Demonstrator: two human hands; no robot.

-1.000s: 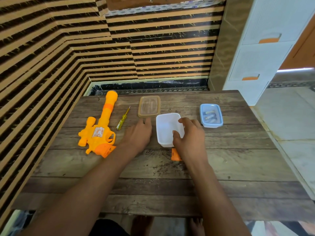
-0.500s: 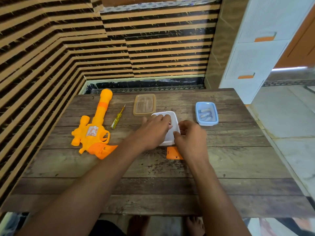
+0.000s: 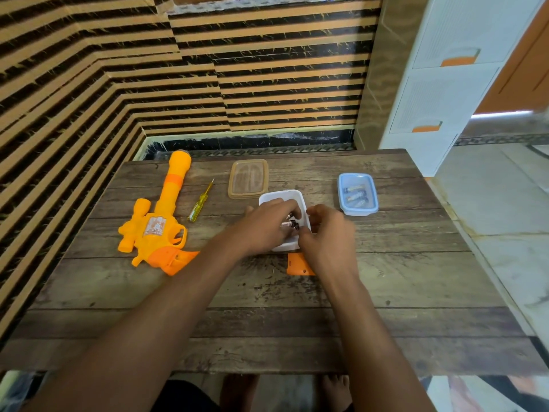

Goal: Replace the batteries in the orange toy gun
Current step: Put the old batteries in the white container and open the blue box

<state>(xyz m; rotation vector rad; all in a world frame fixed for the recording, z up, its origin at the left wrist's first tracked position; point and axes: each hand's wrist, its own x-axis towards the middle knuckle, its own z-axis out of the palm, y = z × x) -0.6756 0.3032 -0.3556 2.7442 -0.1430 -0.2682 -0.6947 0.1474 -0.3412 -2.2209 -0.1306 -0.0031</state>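
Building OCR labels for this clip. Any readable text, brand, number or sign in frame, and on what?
No text can be read anywhere.
Sticker on the orange toy gun: there is print, but it is too blurred.
Batteries in the blue container: labels too small.
Battery in the white container: partly covered, unreadable.

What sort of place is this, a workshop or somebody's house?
Most likely a room in a home rather than a workshop: a small wooden table stands by a striped wall, a white plastic drawer cabinet stands beside it, and bare feet show under the table.
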